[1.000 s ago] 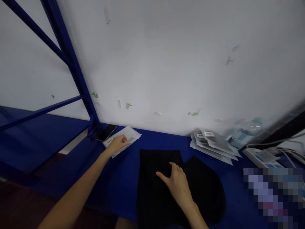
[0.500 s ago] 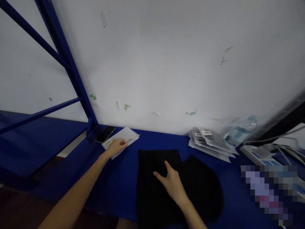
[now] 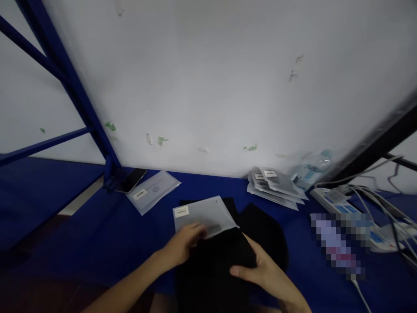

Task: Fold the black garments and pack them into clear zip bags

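A frosted plastic bag [image 3: 208, 213] with a white label lies over the upper part of a black cloth [image 3: 215, 269]. My left hand [image 3: 185, 243] is at the bag's lower left edge, its fingers curled and slightly blurred; whether they grip the bag is unclear. My right hand [image 3: 260, 269] holds a raised fold of the black cloth, thumb on top and the other fingers hidden behind it. That fold covers the bag's lower edge. Another flat frosted bag [image 3: 156, 189] with a label rests to the left on the blue table [image 3: 143, 239].
A phone [image 3: 132, 180] lies at the back left beside the blue frame [image 3: 80, 104]. Several filled bags [image 3: 276, 187] are stacked at the back right, near a plastic bottle [image 3: 314, 171]. A power strip [image 3: 342, 208], cables and a pixelated object [image 3: 335, 248] are at the right.
One frosted bag has come from the left onto the black cloth with my left hand. My right hand has moved right and taken hold of a cloth fold. The view has shifted slightly.
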